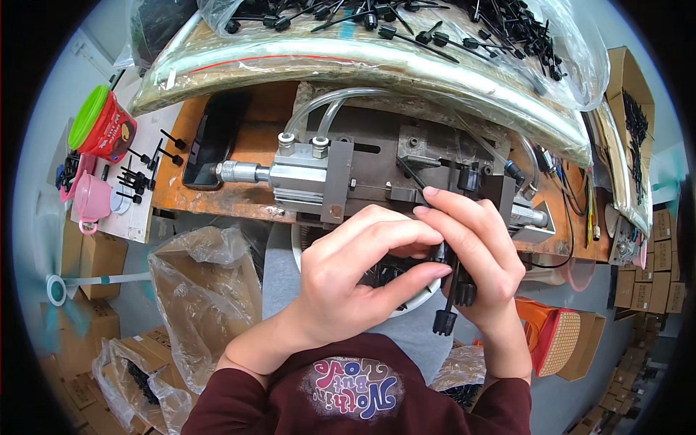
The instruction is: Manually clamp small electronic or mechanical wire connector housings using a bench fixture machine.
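Note:
Both of my hands meet in front of a metal fixture (pixel 337 177) with cylinders at its two ends. My right hand (pixel 486 254) is closed around several black knobbed rods; the ribbed knob of one rod (pixel 444 322) hangs below the palm. Reaching in from the left, my left hand (pixel 348 264) pinches a black knobbed part (pixel 439 253) between thumb and fingers, against the right hand's fingers. Fingers hide much of these parts. Another slim black rod (pixel 412 172) slants up beyond the right fingertips. Beneath the hands, a white-rimmed tub (pixel 417 299) with black parts is partly covered.
A plastic-covered shelf (pixel 348 61) heaped with black rods (pixel 435 36) overhangs the fixture. Clear air hoses (pixel 341 98) arch behind it. On the left are a dark phone-like slab (pixel 210 141), a red tub (pixel 109 130) and a pink cup (pixel 92 196). An orange stool (pixel 533 326) stands at right.

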Available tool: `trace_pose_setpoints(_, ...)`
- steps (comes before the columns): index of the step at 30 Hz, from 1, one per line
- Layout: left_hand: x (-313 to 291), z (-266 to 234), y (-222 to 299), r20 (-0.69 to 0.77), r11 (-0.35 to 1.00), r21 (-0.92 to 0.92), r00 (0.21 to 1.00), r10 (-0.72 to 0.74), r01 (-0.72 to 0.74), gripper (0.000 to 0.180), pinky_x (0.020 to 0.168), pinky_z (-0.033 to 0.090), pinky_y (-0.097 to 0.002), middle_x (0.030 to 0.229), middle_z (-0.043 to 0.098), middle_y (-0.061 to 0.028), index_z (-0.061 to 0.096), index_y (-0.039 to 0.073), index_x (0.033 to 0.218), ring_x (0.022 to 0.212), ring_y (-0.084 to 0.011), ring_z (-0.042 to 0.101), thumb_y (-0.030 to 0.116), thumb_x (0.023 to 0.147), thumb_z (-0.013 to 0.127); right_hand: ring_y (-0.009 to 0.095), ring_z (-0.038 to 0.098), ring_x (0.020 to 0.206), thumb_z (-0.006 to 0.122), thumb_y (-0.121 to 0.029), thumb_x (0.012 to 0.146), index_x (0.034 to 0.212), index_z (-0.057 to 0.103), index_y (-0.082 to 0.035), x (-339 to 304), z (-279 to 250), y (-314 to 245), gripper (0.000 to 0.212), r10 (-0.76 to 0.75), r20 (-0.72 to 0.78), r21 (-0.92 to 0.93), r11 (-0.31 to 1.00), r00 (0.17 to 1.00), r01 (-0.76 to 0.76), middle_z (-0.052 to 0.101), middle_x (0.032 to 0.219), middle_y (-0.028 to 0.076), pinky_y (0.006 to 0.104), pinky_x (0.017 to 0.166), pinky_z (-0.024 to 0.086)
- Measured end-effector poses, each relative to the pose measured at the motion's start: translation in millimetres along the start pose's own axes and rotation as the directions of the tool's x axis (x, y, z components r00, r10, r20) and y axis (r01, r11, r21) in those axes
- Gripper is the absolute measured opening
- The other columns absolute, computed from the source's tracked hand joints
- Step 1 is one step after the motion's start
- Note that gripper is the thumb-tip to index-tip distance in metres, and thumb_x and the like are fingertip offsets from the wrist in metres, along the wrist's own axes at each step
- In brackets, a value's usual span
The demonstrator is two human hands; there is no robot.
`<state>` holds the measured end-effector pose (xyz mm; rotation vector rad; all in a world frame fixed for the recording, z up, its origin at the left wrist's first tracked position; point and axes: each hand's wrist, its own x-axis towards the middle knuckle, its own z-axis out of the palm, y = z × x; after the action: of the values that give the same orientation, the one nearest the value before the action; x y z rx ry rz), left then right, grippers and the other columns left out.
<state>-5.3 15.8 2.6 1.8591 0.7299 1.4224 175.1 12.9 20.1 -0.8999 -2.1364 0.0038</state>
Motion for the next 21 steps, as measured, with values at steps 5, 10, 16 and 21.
trace_pose_setpoints(5, -1.3, -6.7, 3.8, 0.109, 0.998, -0.014, 0.992, -0.060, 0.062, 0.033, 0.069, 0.059, -0.0263, 0.096, 0.067, -0.0128, 0.069, -0.001, 0.099, 0.082, -0.0165, 0.068, -0.001, 0.071, 0.084, 0.024, 0.058, 0.069, 0.068, -0.004, 0.067, 0.109, 0.069, 0.009, -11.6, 3.7, -0.8, 0.044, -0.018, -0.009, -0.037, 0.999, 1.000, 0.018, 0.065, 0.116, 0.022, 0.0321, 0.059, 0.048)
trace_pose_setpoints(10, -4.0, -5.5, 9.2, 0.108, 0.997, -0.001, 0.991, -0.082, 0.082, 0.039, 0.067, 0.057, -0.0250, 0.098, 0.063, -0.0105, 0.070, 0.001, 0.105, 0.073, -0.0120, 0.065, -0.003, 0.069, 0.084, 0.025, 0.068, 0.085, 0.073, 0.005, 0.074, 0.106, 0.073, 0.002, -15.5, -0.8, 5.3, 0.032, 0.086, -0.133, -0.104, 0.989, 0.987, -0.101, 0.069, 0.109, 0.017, 0.0312, 0.069, 0.052)
trace_pose_setpoints(16, -10.5, -3.7, -7.8, 0.146, 0.959, 0.277, 0.989, 0.021, -0.061, 0.036, 0.077, 0.057, -0.0311, 0.107, 0.064, -0.0135, 0.070, 0.000, 0.107, 0.089, -0.0217, 0.067, 0.000, 0.073, 0.080, 0.015, 0.067, 0.080, 0.066, 0.000, 0.089, 0.103, 0.070, 0.000, -31.1, -11.0, 2.1, 0.015, 0.568, -0.295, 0.284, 0.820, 0.768, -0.497, 0.067, 0.115, 0.015, 0.0257, 0.069, 0.054)
trace_pose_setpoints(21, -20.7, 5.7, -23.6, 0.251, 0.845, 0.518, 0.968, -0.004, -0.131, 0.027, 0.089, 0.056, -0.0369, 0.133, 0.060, -0.0178, 0.069, 0.000, 0.101, 0.099, -0.0300, 0.068, 0.006, 0.076, 0.075, 0.011, 0.064, 0.074, 0.061, -0.004, 0.094, 0.108, 0.066, 0.004, -35.1, -6.5, 0.5, 0.016, 0.625, -0.342, 0.480, 0.758, 0.701, -0.442, 0.063, 0.120, 0.019, 0.0223, 0.065, 0.054)
